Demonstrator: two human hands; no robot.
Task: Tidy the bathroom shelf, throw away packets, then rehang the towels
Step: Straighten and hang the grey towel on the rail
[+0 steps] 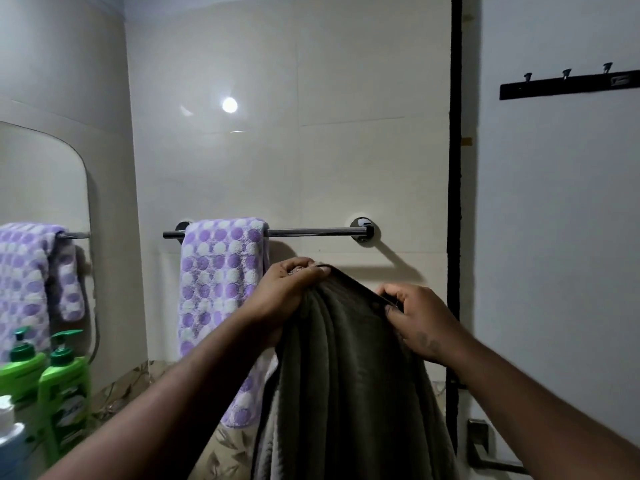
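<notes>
A grey-brown towel [349,368] hangs down in folds in front of me, held up by its top edge just below the chrome towel rail [311,232]. My left hand [287,289] grips the towel's left top corner. My right hand [419,317] pinches the top edge further right and slightly lower. A purple and white dotted towel [218,289] is draped over the left end of the rail. The rail's right half is bare.
A mirror [41,188] on the left wall reflects the dotted towel. A green pump bottle [64,386] and a blue bottle [12,445] stand at the lower left. A black hook rack [568,85] is fixed to the door on the right, near a door handle [485,452].
</notes>
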